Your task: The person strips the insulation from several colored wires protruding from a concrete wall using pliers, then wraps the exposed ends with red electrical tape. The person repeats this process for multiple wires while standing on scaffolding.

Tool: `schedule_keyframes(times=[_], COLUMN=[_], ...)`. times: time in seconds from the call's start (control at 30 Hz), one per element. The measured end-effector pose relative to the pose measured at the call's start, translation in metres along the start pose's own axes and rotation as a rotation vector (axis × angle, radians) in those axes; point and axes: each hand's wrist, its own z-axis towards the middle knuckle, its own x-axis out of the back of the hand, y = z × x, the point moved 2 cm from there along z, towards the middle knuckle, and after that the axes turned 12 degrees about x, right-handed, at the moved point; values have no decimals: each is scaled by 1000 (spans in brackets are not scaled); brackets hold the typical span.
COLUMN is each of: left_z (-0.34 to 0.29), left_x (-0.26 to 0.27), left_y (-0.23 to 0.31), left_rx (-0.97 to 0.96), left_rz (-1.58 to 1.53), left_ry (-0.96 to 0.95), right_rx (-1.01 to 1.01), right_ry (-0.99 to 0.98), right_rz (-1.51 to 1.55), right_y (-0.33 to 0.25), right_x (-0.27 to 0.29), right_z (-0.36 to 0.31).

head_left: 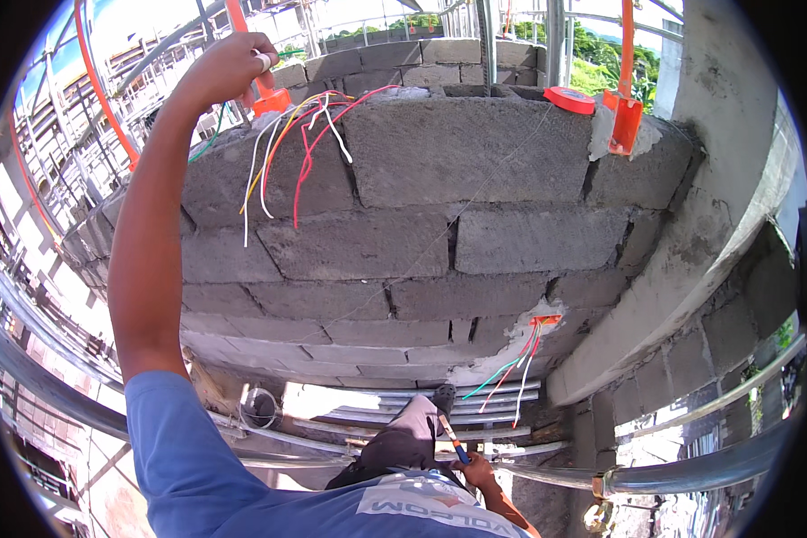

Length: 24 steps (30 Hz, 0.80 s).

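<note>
My left hand is raised at the upper left, above the top of the block wall. Its fingers are closed on a thin green wire, beside an orange conduit box. Something white circles one finger. From beside that box, a bunch of red, white and yellow wires hangs over the wall's face. Low in front of my body, my right hand grips a slim tool with an orange and blue handle. The tool points up and left; its exact kind is unclear.
The grey block wall stands before me. A red tape roll lies on top, near another orange box. Lower, an orange outlet box has green, red and white wires hanging out. Scaffold pipes run around me.
</note>
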Motion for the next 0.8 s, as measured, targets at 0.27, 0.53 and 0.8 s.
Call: schedule_keyframes(times=[0.27,0.53,0.8], left_z=[147,204,191], left_x=[-119,-147,-124], left_y=[-17,-64,-57], left_rx=[53,-429,-26], left_rz=[578,1167,495], left_ry=[-142,-120,-51], right_rx=[-125,-304,-224], right_ry=[154,193,199], right_rz=[102,362,208], right_y=[-8,23,3], right_x=[5,-14,12], right_z=[-50,-91,-87])
